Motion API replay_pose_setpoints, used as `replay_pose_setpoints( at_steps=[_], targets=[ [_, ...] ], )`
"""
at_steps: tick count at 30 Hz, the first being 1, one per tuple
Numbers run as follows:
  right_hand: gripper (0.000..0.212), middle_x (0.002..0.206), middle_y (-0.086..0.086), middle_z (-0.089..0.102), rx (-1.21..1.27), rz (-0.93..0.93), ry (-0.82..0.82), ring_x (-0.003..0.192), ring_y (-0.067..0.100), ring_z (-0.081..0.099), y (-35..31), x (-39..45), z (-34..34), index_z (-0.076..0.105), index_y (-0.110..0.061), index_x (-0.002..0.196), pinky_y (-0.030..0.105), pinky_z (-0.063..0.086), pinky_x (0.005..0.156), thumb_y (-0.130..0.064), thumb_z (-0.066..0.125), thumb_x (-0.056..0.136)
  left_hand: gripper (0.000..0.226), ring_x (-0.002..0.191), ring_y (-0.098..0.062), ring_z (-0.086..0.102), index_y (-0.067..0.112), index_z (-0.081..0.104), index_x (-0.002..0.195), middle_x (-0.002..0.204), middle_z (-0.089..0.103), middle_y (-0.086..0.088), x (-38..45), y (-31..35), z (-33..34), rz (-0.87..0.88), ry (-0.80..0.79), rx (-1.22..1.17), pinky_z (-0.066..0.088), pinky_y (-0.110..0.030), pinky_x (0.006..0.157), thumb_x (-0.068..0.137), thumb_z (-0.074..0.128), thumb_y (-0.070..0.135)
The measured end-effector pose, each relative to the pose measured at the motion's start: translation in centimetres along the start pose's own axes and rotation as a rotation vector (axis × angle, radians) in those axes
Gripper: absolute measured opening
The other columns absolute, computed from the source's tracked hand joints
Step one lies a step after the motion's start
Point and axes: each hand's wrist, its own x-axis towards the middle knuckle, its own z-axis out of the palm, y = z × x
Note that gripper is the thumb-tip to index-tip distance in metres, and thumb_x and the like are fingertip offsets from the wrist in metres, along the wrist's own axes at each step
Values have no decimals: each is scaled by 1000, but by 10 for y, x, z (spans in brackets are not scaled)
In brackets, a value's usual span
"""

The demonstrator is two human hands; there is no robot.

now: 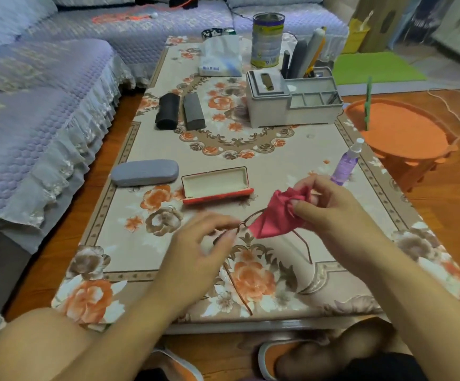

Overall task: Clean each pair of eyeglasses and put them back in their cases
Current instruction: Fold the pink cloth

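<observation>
Right now the person sits at the near edge of the flower-patterned surface (278, 166), both hands raised just above it. The left hand (204, 243) pinches the thin red-brown eyeglasses (241, 224) at the frame, its fingers (227, 235) curled in around the rim. The right hand (330, 207) holds a bunched red cloth (274, 217), fingers closed on it, and the cloth wraps over one lens side of the eyeglasses. The temple arms hang down toward the near edge, above the surface.

Just beyond the hands, about midway along the surface, lies an open red case (217, 185), its pale lining showing. To its left, near the left edge, a closed grey case (145, 172) rests. Farther back, two dark cases (180, 111) lie side by side. A purple spray bottle (347, 163) stands close to the right edge. A grey organiser (292, 100) holding remotes and a tin can (267, 39) stand toward the far end, with a white tissue pack (220, 57) beside them.
</observation>
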Motion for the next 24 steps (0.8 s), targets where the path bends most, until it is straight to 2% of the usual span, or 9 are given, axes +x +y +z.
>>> replay_pose_setpoints(
  at_steps=[2,3,5,8,12,15,17,20,24],
  targets=[
    [10,75,10,64,117,7,-76,80,22,65,-3,-8,18,62,-7,98,36,57,81,2,60,94,27,109,-7,68,34,69,118,112,73,10,0,23,7,-324,-108,-426,54,-27,98,91,72,38],
    [9,78,13,65,179,8,-101,80,23,66,-4,-10,24,61,-7,98,34,57,81,0,62,93,35,108,-12,71,30,67,121,112,75,3,2,28,9,-411,-124,-554,56,-32,97,88,75,39],
    [13,80,15,64,301,13,-141,79,24,66,-3,-12,32,61,-7,98,35,57,83,-6,69,88,37,100,-19,74,18,66,117,107,77,-7,6,33,6,-508,-81,-747,58,-35,92,82,75,25],
    [17,85,17,62,402,37,-210,84,26,65,0,-12,30,61,-5,96,41,56,91,-4,73,84,22,80,-16,71,10,69,96,89,75,-9,9,34,-4,-550,-36,-879,60,-27,76,74,73,10],
    [15,103,21,70,382,86,-327,99,28,68,0,-12,12,62,-3,87,31,56,86,7,62,77,7,79,-14,67,18,79,81,82,73,-4,21,33,-22,-430,-85,-647,56,-28,80,75,75,17],
    [32,123,21,69,315,101,-365,116,33,67,-1,-10,1,68,-5,91,43,53,94,11,52,69,7,82,-11,69,23,82,83,84,77,1,32,40,-34,-330,-209,-366,52,-27,81,84,75,21],
    [39,129,18,67,314,106,-410,122,36,63,-4,-11,-4,70,-11,108,50,50,103,5,60,73,5,87,-14,72,22,82,83,87,77,0,39,48,-39,-304,-270,-260,53,-34,88,82,77,23],
    [56,138,1,63,13,13,-470,130,20,58,-13,-14,-3,57,-25,136,40,45,110,-19,75,83,6,88,-17,73,22,82,81,89,77,-1,50,64,-40,-268,-320,-166,57,-42,91,85,79,19],
    [62,136,-14,62,-320,-144,-417,131,2,53,-29,-13,9,51,-28,141,27,38,114,-26,79,86,10,80,-13,73,25,79,80,80,77,2,64,82,-41,-221,-347,-77,54,-35,76,90,75,25]
  ],
)
